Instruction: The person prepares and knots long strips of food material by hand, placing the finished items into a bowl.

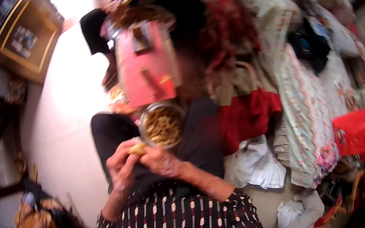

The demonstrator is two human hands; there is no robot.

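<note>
Head view: both hands, left hand [121, 167] and right hand [160, 159], fingers pinching yellow snack piece [138, 148] beside bowl [161, 124]; crumbs risk dropping onto dark cloth [113, 134].

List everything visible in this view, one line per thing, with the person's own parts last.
round metal bowl: one, silver, filled with small yellow-brown pieces, centre, just above the hands
yellowish morsel: one, pinched between both hands
pink flat item: one, above the bowl; blurred, kind unclear
red cloth: one, right of the bowl
white cloth: one, below the red cloth
patterned pale fabric: one spread, upper right
red packet: one, far right
pale floor: left half
left hand: fingers on the morsel
right hand: fingers on the morsel, dark patterned sleeve
</note>
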